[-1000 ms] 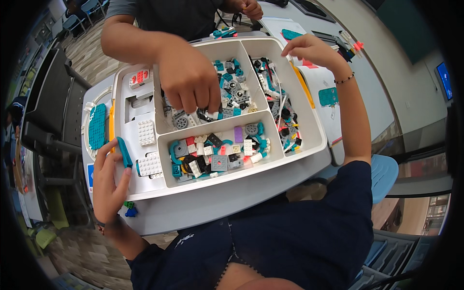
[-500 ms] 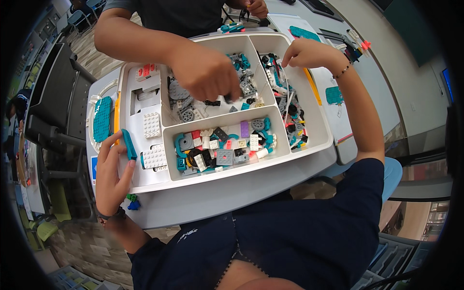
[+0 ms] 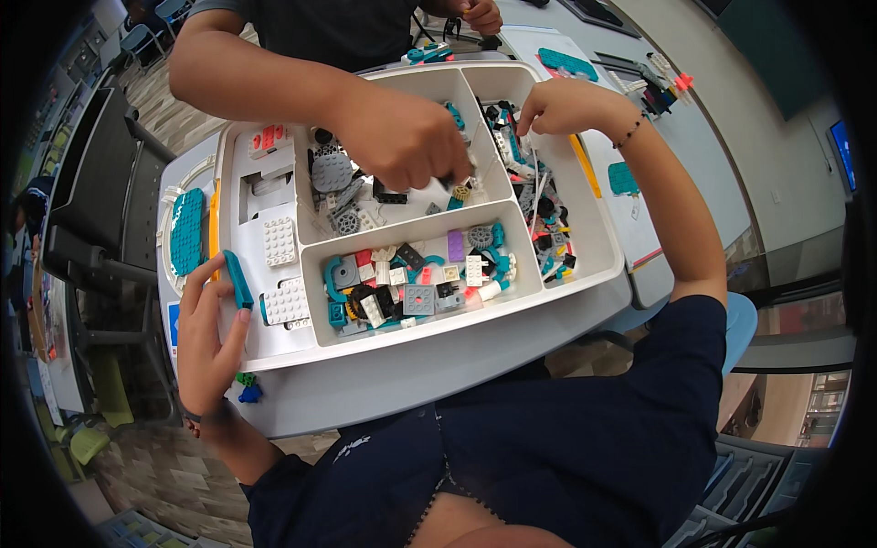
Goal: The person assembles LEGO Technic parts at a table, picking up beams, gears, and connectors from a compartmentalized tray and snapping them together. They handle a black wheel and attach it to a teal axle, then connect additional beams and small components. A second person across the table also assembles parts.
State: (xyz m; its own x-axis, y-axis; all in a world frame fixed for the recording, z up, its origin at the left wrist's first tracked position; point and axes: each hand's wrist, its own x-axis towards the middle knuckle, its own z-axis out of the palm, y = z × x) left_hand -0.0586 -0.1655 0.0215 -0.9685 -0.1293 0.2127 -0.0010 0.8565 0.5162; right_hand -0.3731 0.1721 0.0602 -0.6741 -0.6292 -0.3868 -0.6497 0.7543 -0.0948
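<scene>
My left hand (image 3: 206, 345) is at the left edge of a white divided tray (image 3: 429, 332), a long teal building piece (image 3: 237, 281) between its fingers and thumb. Over the right compartment, my right hand (image 3: 577, 106) bends down with curled fingers, touching or just above mixed small building pieces (image 3: 551, 219); its fingertips are partly hidden, and whatever they pinch cannot be made out. The front compartment holds loose pieces, among them a grey square block (image 3: 419, 300) and a purple brick (image 3: 456, 245). Another person's hand (image 3: 402, 137) reaches into the back middle compartment.
White studded plates (image 3: 280, 240) lie in the tray's left section. Beside the tray on the table are a teal studded plate (image 3: 190, 233) and small green and blue pieces (image 3: 249, 393). Dark chairs (image 3: 91, 183) stand at the left. Built parts (image 3: 671, 82) lie at the far right.
The other person's hand has shifted slightly right within the back compartment, uncovering more grey pieces. My right fingers have moved a little to the left. My left hand keeps the teal piece.
</scene>
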